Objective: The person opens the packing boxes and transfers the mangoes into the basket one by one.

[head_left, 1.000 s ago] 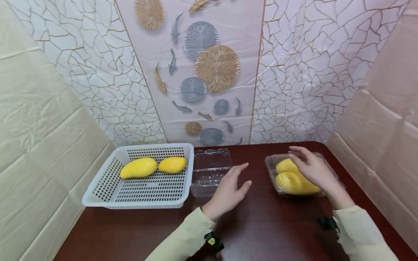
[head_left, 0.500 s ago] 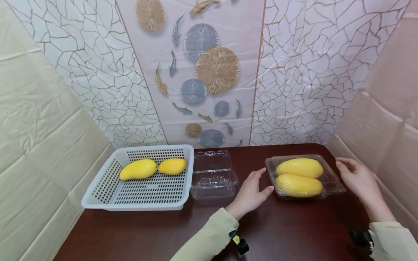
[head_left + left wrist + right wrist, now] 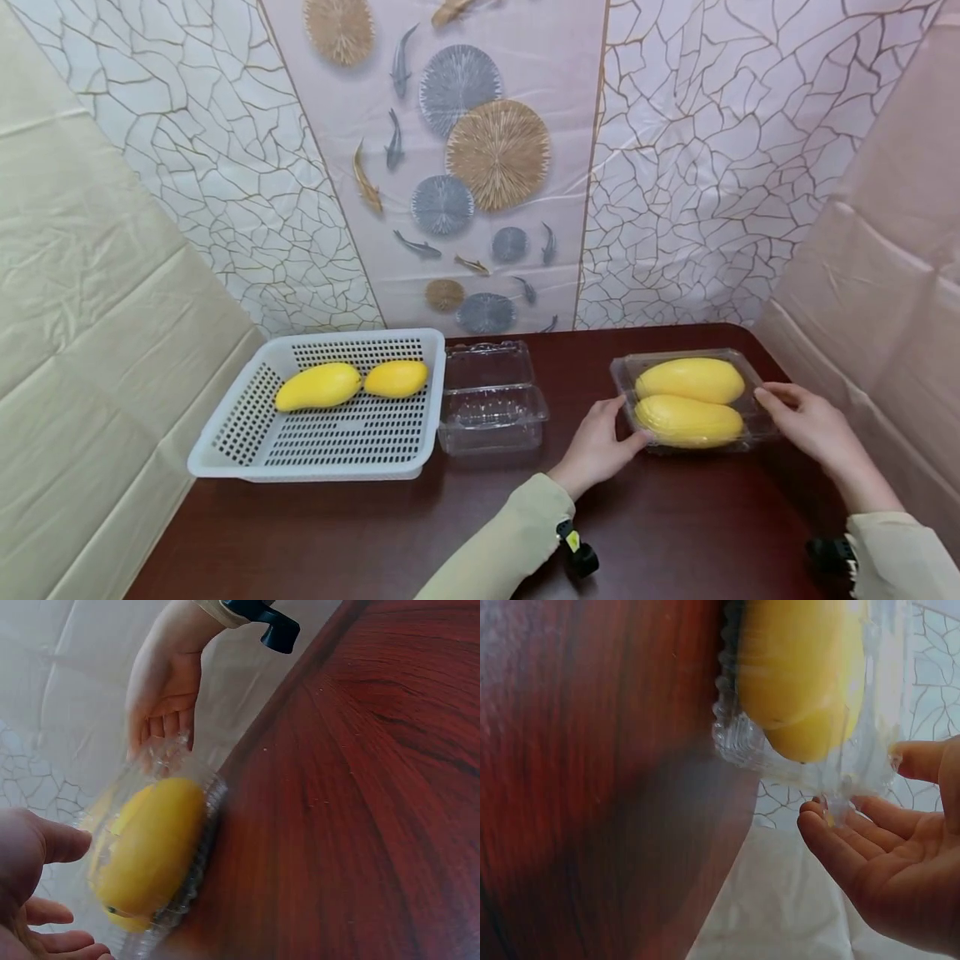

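Observation:
In the head view a clear plastic clamshell box (image 3: 753,421) at the right holds two yellow mangoes (image 3: 690,380), its lid down over them. My left hand (image 3: 597,446) is at the box's left end, with thumb and fingers spread apart. In the left wrist view its thumb (image 3: 67,841) reaches the lid's edge. My right hand (image 3: 813,421) grips the opposite end. The right wrist view shows that hand's thumb (image 3: 921,760) on the lid side and its fingers (image 3: 832,844) curled at the rim.
A white perforated basket (image 3: 348,471) at the left bears two more mangoes (image 3: 318,387). Beside it stands another clear clamshell box (image 3: 491,417) with its lid raised. Fabric walls (image 3: 873,283) border the dark wooden table (image 3: 480,533).
My right hand passed over the box to its right end and has taken hold there. My left hand moved right from the raised-lid box to the filled one, which has shifted slightly.

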Demonstrator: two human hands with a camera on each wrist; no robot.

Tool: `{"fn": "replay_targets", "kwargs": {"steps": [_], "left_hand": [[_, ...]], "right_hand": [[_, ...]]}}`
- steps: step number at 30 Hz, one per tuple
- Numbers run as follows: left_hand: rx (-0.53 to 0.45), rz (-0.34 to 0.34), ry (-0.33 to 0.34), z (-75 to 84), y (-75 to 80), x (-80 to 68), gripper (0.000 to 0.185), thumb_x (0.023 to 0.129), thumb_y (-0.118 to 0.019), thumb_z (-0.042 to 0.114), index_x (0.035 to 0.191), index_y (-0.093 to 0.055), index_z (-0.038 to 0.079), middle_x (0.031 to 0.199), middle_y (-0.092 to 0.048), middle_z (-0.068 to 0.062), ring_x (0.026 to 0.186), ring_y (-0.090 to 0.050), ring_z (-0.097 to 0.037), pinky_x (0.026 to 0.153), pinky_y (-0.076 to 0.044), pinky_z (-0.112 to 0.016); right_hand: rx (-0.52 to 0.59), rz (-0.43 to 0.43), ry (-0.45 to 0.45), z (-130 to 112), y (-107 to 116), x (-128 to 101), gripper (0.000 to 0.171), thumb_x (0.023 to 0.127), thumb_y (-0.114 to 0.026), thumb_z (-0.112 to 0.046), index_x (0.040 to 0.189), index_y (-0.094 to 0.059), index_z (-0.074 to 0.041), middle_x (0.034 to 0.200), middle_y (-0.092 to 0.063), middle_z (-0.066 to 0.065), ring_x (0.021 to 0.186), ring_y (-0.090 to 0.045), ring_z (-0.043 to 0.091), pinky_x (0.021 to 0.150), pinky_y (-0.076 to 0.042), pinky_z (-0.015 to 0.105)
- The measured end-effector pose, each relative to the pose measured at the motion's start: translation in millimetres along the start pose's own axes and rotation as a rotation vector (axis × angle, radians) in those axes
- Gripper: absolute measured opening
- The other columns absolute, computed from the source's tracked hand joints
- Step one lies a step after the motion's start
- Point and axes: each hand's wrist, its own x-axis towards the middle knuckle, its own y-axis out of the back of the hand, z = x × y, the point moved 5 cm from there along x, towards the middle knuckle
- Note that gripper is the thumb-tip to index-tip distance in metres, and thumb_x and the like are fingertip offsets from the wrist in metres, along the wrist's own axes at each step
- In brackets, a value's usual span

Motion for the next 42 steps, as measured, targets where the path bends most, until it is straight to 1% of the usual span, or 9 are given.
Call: {"fn": "replay_targets", "kwargs": {"steps": [6,14,18,24,30,32,36,38,42], "left_hand": [[-0.022,-0.011,0.024,-8.8,0.7,-4.9,0.075,0.095,-0.064,0.052,0.155,-0.040,0.013,0.149,-0.047,-0.004,0.134,-0.047,-0.016,0.107,-0.043,-0.032],[-0.044,-0.031,0.048,-18.0,16.6,-18.9,0.078,0.095,-0.062,0.056,0.156,-0.038,0.013,0.154,-0.043,-0.008,0.138,-0.044,-0.020,0.109,-0.041,-0.037],[-0.037,-0.022,0.029,-20.9,24.9,-27.0,0.077,0.096,-0.061,0.054,0.155,-0.039,0.011,0.149,-0.049,-0.007,0.132,-0.051,-0.020,0.105,-0.045,-0.035],[-0.031,-0.013,0.017,-26.4,32.1,-37.3,0.075,0.097,-0.061,0.051,0.155,-0.039,0.009,0.143,-0.054,-0.008,0.122,-0.058,-0.022,0.098,-0.049,-0.035],[-0.055,-0.012,0.034,-29.9,33.6,-42.8,0.081,0.095,-0.065,0.051,0.157,-0.035,0.008,0.147,-0.052,-0.008,0.132,-0.051,-0.022,0.106,-0.044,-0.039],[-0.083,0.000,0.040,-31.4,32.2,-43.9,0.085,0.093,-0.068,0.049,0.157,-0.033,0.006,0.146,-0.053,-0.008,0.134,-0.049,-0.023,0.108,-0.042,-0.040],[-0.198,0.045,0.078,-36.8,26.9,-45.1,0.090,0.089,-0.075,0.042,0.156,-0.031,0.000,0.141,-0.055,-0.010,0.131,-0.051,-0.024,0.107,-0.042,-0.039],[-0.270,0.063,0.099,-40.1,23.4,-45.5,0.088,0.089,-0.076,0.038,0.154,-0.033,-0.002,0.139,-0.055,-0.012,0.127,-0.053,-0.025,0.105,-0.044,-0.038],[-0.371,0.065,0.118,-42.5,18.1,-45.3,0.075,0.090,-0.074,0.033,0.151,-0.043,0.001,0.136,-0.055,-0.012,0.124,-0.056,-0.025,0.103,-0.046,-0.041]], "right_hand": [[-0.003,0.017,0.013,-6,-8,-1,0.068,0.107,-0.041,-0.044,0.139,-0.042,0.015,0.133,-0.046,0.044,0.115,-0.049,0.059,0.085,-0.044,0.064],[0.002,0.002,0.025,-22,-18,-5,0.071,0.106,-0.042,-0.047,0.142,-0.041,0.014,0.134,-0.047,0.043,0.117,-0.050,0.058,0.084,-0.046,0.063],[0.001,0.010,0.032,-32,-24,-8,0.071,0.106,-0.043,-0.047,0.140,-0.042,0.014,0.134,-0.047,0.043,0.119,-0.051,0.057,0.086,-0.048,0.063],[0.012,-0.021,0.019,-41,-33,-14,0.073,0.106,-0.041,-0.049,0.142,-0.040,0.015,0.137,-0.046,0.041,0.120,-0.050,0.056,0.087,-0.048,0.063],[0.016,-0.019,0.015,-45,-39,-18,0.075,0.105,-0.041,-0.051,0.143,-0.040,0.014,0.138,-0.046,0.041,0.121,-0.050,0.055,0.086,-0.048,0.062],[0.017,-0.012,0.019,-47,-40,-19,0.075,0.105,-0.041,-0.051,0.142,-0.040,0.014,0.138,-0.047,0.040,0.121,-0.051,0.055,0.086,-0.049,0.062],[0.029,0.003,0.029,-49,-43,-21,0.074,0.105,-0.043,-0.051,0.141,-0.042,0.013,0.137,-0.048,0.040,0.120,-0.052,0.055,0.087,-0.049,0.062],[0.031,0.012,0.035,-50,-45,-22,0.074,0.104,-0.044,-0.052,0.141,-0.043,0.013,0.137,-0.048,0.039,0.120,-0.052,0.054,0.087,-0.049,0.062],[0.032,0.026,0.045,-51,-46,-22,0.073,0.104,-0.045,-0.051,0.140,-0.044,0.013,0.136,-0.049,0.039,0.120,-0.052,0.054,0.088,-0.048,0.062]]}}
